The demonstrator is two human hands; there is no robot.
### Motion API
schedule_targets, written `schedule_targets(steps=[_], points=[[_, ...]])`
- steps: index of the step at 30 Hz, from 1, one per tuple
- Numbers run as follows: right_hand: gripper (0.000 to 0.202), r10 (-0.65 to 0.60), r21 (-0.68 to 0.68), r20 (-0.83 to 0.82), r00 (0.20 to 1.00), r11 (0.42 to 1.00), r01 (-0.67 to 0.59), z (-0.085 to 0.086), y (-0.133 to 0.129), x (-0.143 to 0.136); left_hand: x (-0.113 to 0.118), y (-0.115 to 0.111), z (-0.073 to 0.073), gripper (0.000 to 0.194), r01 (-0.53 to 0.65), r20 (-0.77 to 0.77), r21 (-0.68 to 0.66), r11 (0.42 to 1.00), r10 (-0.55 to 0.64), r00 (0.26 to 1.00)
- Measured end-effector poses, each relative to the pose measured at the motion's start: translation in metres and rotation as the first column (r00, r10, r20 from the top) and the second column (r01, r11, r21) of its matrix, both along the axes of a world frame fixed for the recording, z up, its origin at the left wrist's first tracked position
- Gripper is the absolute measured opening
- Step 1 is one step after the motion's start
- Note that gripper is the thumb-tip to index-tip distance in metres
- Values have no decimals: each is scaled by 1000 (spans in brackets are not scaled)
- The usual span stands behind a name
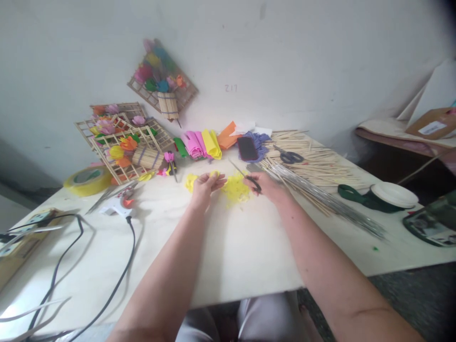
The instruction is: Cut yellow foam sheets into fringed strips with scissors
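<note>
My right hand (265, 187) is closed round the dark handles of a pair of scissors (253, 183), its blades pointing up and left. My left hand (208, 187) is closed in a pinch, with a bit of yellow crepe paper (214, 174) showing at its fingertips; most of that piece is hidden by the fingers. On the table between and under the hands lies a scatter of small yellow paper clippings (235, 189). Just left of my left hand sits a bunch of cut yellow pieces (190, 182).
Behind the hands are folded pink paper (195, 145), folded yellow paper (212, 144) and a phone (247, 148). Thin sticks (320, 161), spare scissors (289, 156) and metal wires (327, 202) lie right. A glue gun (119, 204), its cord, tape (88, 180) and stick-framed flowers (123, 142) stand left.
</note>
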State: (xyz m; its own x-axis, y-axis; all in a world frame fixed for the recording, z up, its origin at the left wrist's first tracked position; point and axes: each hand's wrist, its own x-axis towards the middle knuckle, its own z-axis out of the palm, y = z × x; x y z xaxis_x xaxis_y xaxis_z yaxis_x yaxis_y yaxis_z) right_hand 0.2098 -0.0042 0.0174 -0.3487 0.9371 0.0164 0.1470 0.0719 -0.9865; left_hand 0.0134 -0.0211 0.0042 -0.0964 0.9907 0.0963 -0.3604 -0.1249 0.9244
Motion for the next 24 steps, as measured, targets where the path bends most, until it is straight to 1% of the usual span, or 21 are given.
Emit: schedule_targets(steps=[1,3,4,6,8,9,11,13,15,16,18,20,21,24], points=[[21,-57,-8,-4,998,998,57,-1,2,0,-1,2,0,24,-67,-41,19,998,67,997],[23,-129,-15,-8,992,992,129,-3,5,-1,-6,5,0,28,-175,-125,35,984,178,976],[24,-157,-10,-12,988,988,157,-3,6,-1,-9,6,-1,30,-221,-177,48,974,226,958],[25,-186,3,-10,983,983,186,-4,8,-1,-17,8,-2,31,-304,-312,96,948,319,895],[26,-209,19,23,978,978,208,-5,8,-2,-26,8,-2,24,-364,-453,160,918,395,799],[27,-223,29,48,974,975,221,-6,9,-3,-29,7,-1,21,-379,-532,200,904,425,732],[26,-246,54,92,965,969,242,-7,10,-4,-36,5,0,17,-407,-640,275,871,482,599],[25,-256,75,112,960,966,249,-10,12,-5,-39,2,2,13,-466,-735,261,845,487,471],[26,-258,102,122,958,964,247,-15,15,-5,-41,0,2,11,-521,-838,212,827,427,338],[27,-259,124,127,958,962,244,-18,17,-4,-41,-1,2,11,-544,-874,186,818,391,290],[29,-289,219,179,940,944,249,-23,22,-2,-41,-1,-1,15,-582,-911,151,799,341,232],[31,-316,327,230,921,916,233,-26,24,-1,-41,-1,-4,22,-601,-922,151,785,331,202],[32,-333,369,262,906,902,225,-27,24,0,-41,0,-6,25,-590,-923,165,790,334,190],[30,-404,463,372,836,861,210,-22,19,-1,-40,0,-8,27,-592,-907,269,760,407,111]])
